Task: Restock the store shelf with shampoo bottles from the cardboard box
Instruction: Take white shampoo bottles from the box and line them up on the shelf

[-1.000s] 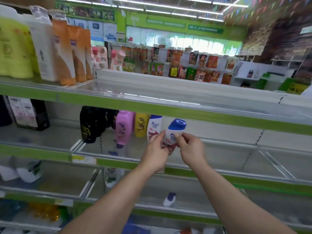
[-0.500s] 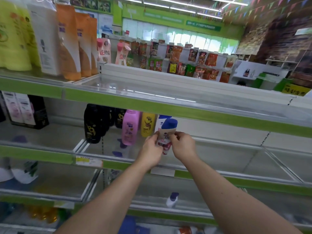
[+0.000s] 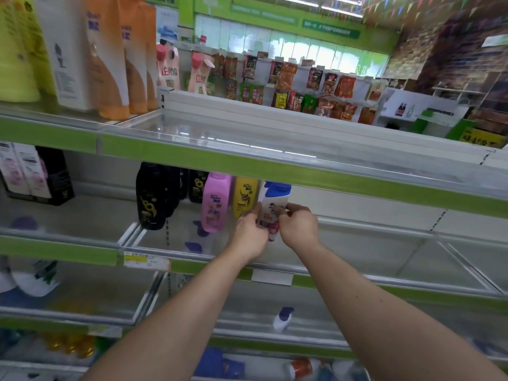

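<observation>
**Both hands on white shampoo bottle, middle shelf, frame centre**

Room: the middle shelf [image 3: 357, 243] is bare to the right of the hands, all the way to the right edge of the frame. A clear front lip runs along the shelf edge just below the hands. The green-edged upper shelf [image 3: 275, 166] sits close above the bottle cap, so headroom is tight. Left side is occupied: yellow bottle [image 3: 244, 196] just beside, then pink bottle [image 3: 215, 206], then black bottles [image 3: 151, 199], all upright.

Grip: left hand [image 3: 251, 237] and right hand [image 3: 298, 229] both closed around the lower body of the white shampoo bottle [image 3: 275, 204] with blue cap, fingertips on its label from either side. Bottle is upright, slightly tilted. Cannot tell whether its base touches the shelf; the hands hide it. A second blue-capped bottle shows partly, directly behind it.

Lower shelf, centre bottom: one small white bottle [image 3: 283, 320] lying tilted, well apart from the hands.
</observation>
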`<state>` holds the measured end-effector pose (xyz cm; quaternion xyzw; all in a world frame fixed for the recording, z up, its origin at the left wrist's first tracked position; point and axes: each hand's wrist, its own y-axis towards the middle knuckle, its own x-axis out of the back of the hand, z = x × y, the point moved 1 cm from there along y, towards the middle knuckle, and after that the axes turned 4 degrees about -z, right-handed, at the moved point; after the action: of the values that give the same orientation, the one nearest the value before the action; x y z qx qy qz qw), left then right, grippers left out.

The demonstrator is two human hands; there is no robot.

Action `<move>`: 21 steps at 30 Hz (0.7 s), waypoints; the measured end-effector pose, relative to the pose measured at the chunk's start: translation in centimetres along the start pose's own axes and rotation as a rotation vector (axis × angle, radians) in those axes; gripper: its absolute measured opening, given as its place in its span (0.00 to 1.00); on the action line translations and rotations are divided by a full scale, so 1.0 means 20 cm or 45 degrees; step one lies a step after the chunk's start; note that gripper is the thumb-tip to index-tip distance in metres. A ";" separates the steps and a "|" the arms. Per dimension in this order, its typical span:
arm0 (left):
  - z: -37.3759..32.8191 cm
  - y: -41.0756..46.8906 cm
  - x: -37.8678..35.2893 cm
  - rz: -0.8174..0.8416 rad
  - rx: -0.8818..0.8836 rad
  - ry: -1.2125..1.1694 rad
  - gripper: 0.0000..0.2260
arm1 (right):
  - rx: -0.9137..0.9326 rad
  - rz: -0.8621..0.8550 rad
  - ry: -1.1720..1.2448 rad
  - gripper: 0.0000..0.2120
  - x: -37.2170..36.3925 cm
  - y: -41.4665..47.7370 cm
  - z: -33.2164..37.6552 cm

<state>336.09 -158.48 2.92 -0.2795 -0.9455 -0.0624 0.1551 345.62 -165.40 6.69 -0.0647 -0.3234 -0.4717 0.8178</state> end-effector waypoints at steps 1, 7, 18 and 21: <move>0.00 0.01 0.00 0.002 -0.001 -0.004 0.28 | -0.019 -0.006 0.022 0.14 0.00 0.00 0.00; 0.07 0.08 -0.05 -0.010 -0.057 -0.016 0.31 | -0.007 -0.013 0.008 0.12 -0.01 0.01 0.01; -0.06 -0.15 -0.01 -0.228 -0.122 0.087 0.21 | -0.077 0.049 0.173 0.21 0.09 -0.06 -0.08; -0.05 -0.36 -0.03 -0.221 -0.256 0.071 0.20 | -0.048 -0.086 0.338 0.11 0.26 -0.21 -0.25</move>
<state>332.83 -165.03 3.48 -0.2089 -0.9504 -0.1779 0.1465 346.38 -173.50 4.96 -0.0061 -0.2053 -0.5092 0.8358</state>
